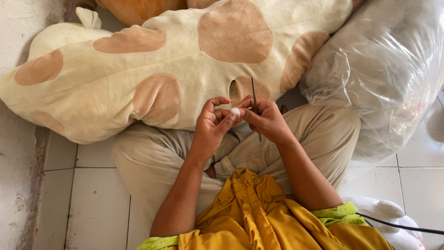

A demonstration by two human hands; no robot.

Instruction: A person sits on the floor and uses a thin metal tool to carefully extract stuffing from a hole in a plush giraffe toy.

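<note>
I see a pale tiled floor [88, 185] with a grubby wall on the left. My left hand [212, 126] pinches a small white tuft of stuffing [236, 111], fingers closed. My right hand [266, 119] grips a thin dark rod [255, 99], just near the spotted plush toy [152, 69]; a clear plastic sack [384, 69] sits right.

Cream plush toy [185, 60] with tan patches.

Soft, even daylight — sharp focus, faint shadows.
</note>
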